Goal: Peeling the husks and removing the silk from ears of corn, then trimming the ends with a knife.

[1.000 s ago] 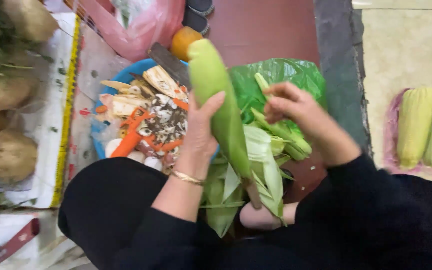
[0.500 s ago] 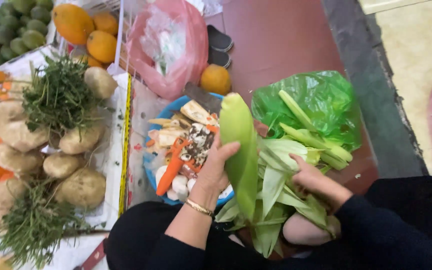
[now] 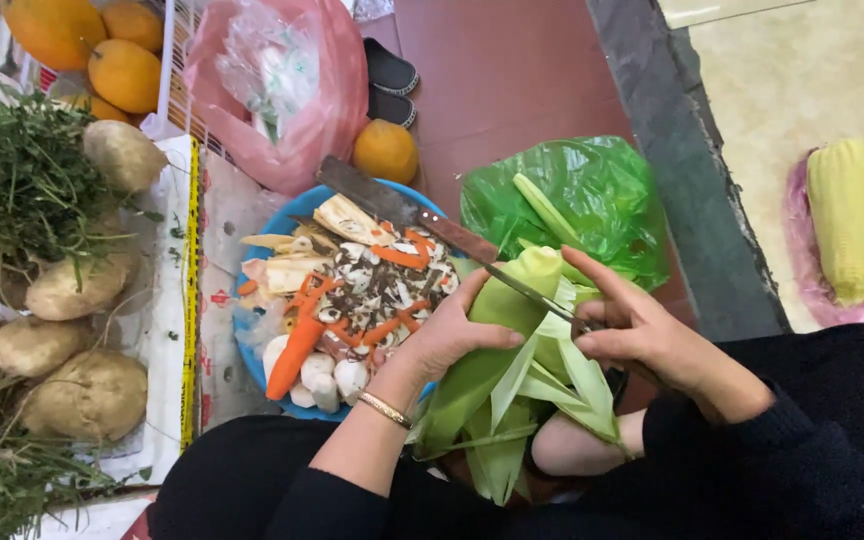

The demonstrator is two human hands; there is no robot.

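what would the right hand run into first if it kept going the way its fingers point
The right hand points left, so it would probably meet the corn cob first, then the left hand gripping it. Depth is hard to judge.

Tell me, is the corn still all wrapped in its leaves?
Partly peeled. Several husk leaves hang loose below the corn cob, while its top stays wrapped in the left hand.

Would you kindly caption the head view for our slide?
Left hand grips a husked corn cob while right hand holds a knife against it.

Black sleeves, gold bracelet
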